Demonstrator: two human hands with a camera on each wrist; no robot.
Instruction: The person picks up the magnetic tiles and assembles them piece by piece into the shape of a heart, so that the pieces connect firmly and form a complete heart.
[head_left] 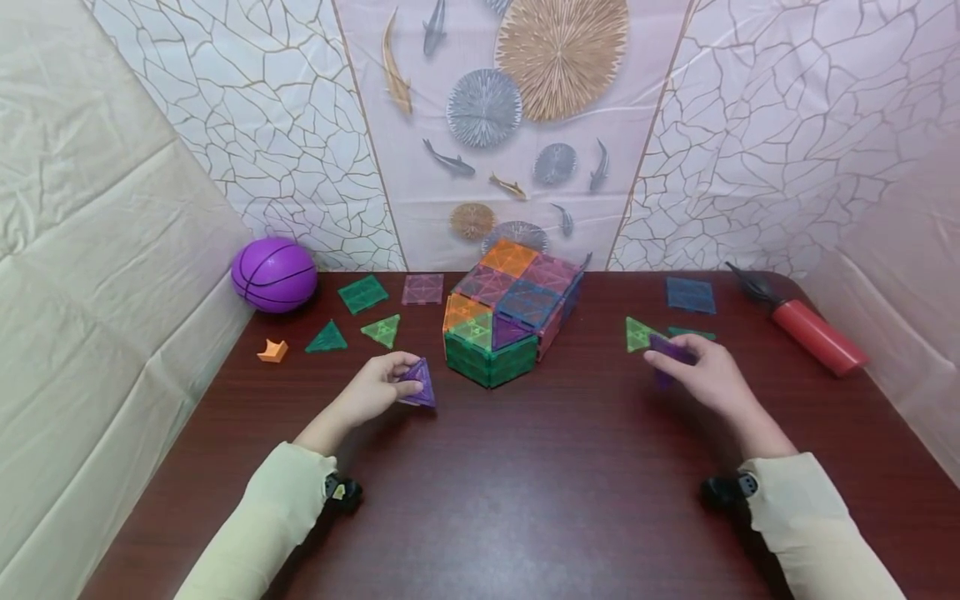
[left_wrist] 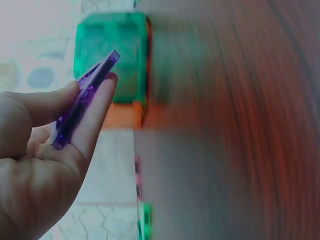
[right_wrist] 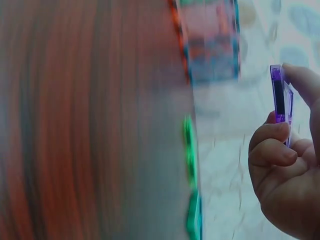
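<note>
A purple triangular magnetic tile (head_left: 422,385) is pinched between thumb and fingers of my left hand (head_left: 377,389), left of centre over the table. In the left wrist view that tile (left_wrist: 82,105) shows nearly edge-on. On the other side, my right hand (head_left: 705,371) pinches a second purple tile (head_left: 670,354), raised near a light green triangle tile (head_left: 637,334); its full outline is unclear. Between the hands and farther back stands a box-like structure of coloured tiles (head_left: 491,358), green at the front, with orange, pink, blue and purple on top.
Loose tiles lie behind my left hand: a green square (head_left: 363,294), a pink square (head_left: 423,288) and green triangles (head_left: 327,337). An orange piece (head_left: 273,351) and purple ball (head_left: 274,275) sit far left. At right are a blue square (head_left: 691,295) and a red cylinder with black nozzle (head_left: 819,337).
</note>
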